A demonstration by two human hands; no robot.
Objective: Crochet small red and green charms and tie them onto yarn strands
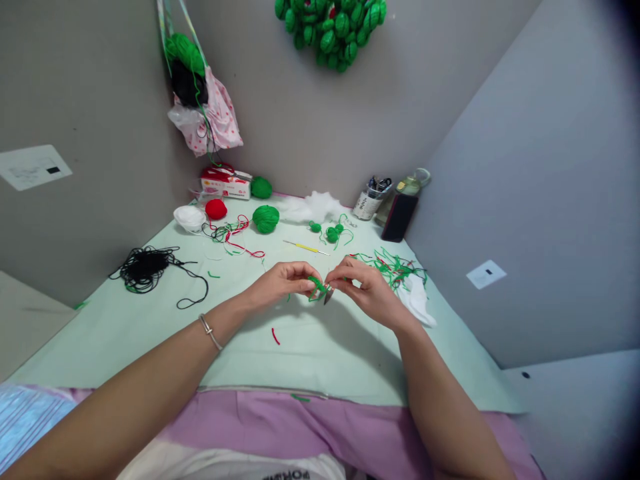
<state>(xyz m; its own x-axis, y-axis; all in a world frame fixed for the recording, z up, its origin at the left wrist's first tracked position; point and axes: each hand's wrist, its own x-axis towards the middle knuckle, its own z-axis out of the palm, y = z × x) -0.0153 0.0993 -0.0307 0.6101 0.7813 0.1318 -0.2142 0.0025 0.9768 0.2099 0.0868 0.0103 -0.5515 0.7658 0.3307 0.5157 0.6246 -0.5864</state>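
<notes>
Over the middle of the table, my left hand [297, 279] pinches a small green crocheted piece [316, 285] between thumb and fingertips. Loose green strands hang from that piece. Close on its right, my right hand [363, 287] is closed, fingertips almost meeting the left ones. A dark pointed blade [329, 297] sticks out below the right fingertips; its handle is hidden in the hand. Bits of red show where the fingertips meet, too small to make out. Beyond the hands lies a yellow-handled crochet hook [306, 248]. A short red yarn scrap [275, 336] rests nearer me.
Black yarn [147, 267] lies tangled at left. Behind are green [265, 219] and red yarn balls [216, 209], white stuffing [315, 208] and small green balls [333, 234]. Yarn scraps [393, 265], a phone [400, 217] and a pen cup [367, 203] are at right.
</notes>
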